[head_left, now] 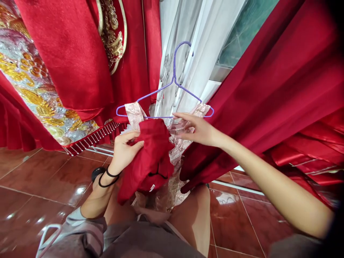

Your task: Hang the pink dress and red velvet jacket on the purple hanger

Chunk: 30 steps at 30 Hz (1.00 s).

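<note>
A purple hanger (pixel 158 92) is up in front of me, and a pale pink patterned garment (pixel 176 154) hangs from it by two straps. My left hand (pixel 126 147) pinches a folded piece of red cloth (pixel 153 150) between thumb and fingers. This cloth covers part of the pink garment and carries a thin black cord and a small white tag. My right hand (pixel 195 129) is beside the hanger's lower bar and the right strap, its fingers spread apart and slightly blurred. It holds nothing that I can see.
On the left hangs a red garment with gold and silver embroidery (pixel 40 93) and a fringed hem. A large dark red cloth (pixel 258 86) drapes down the right side. White curtains (pixel 188 21) hang behind the hanger. Shiny reddish-brown tiles (pixel 239 222) make up the floor.
</note>
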Each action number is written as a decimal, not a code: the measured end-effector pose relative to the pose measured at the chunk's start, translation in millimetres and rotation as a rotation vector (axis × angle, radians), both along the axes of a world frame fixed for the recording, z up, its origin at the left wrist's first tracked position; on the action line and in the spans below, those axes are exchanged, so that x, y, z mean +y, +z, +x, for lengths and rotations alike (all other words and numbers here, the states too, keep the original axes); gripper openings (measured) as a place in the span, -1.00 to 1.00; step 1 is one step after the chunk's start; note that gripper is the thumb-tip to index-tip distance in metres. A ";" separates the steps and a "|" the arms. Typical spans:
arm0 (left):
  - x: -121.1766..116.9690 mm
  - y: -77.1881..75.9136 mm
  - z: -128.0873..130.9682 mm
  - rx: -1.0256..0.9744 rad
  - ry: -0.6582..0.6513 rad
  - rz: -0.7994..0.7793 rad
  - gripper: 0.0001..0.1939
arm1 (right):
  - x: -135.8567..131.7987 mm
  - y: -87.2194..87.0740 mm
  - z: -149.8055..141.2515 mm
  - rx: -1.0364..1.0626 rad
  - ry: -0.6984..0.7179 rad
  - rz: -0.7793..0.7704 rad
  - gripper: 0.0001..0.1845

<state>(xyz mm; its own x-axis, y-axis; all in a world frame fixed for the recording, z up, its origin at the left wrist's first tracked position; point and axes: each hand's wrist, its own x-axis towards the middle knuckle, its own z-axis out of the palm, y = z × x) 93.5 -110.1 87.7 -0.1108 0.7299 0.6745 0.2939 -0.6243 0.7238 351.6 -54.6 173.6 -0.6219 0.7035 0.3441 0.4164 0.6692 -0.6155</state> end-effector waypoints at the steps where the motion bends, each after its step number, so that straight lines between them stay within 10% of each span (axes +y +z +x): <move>1: -2.0 -0.1 5.1 0.006 -0.035 -0.007 -0.93 | -0.6 -5.8 -8.9 0.017 0.064 0.007 -0.43; 4: -8.1 0.5 14.3 0.036 -0.083 -0.026 -0.93 | -5.0 -19.6 -32.1 0.040 0.198 -0.030 -0.76; 8: -10.0 -1.9 -4.6 0.053 0.088 0.037 -0.78 | -10.3 -16.1 -29.8 0.092 0.017 -0.034 -0.96; 15: -7.5 7.2 -52.4 0.280 0.245 0.213 -0.73 | -15.9 17.2 12.6 0.424 -0.193 -0.135 -0.71; 24: -5.2 -26.4 -3.1 0.400 -0.726 -0.370 -0.49 | -27.2 36.3 19.3 0.478 -0.197 -0.247 -0.68; 30: 3.1 -12.7 -1.6 0.715 -0.310 -0.218 -0.69 | -23.6 34.2 53.0 0.179 -0.430 0.036 -0.76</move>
<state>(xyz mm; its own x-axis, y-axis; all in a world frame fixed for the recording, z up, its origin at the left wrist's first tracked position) 91.9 -107.0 75.0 0.5221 0.7801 0.3447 0.5684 -0.6196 0.5413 404.6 -78.2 207.8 -0.2054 0.8701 0.4480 0.5500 0.4813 -0.6825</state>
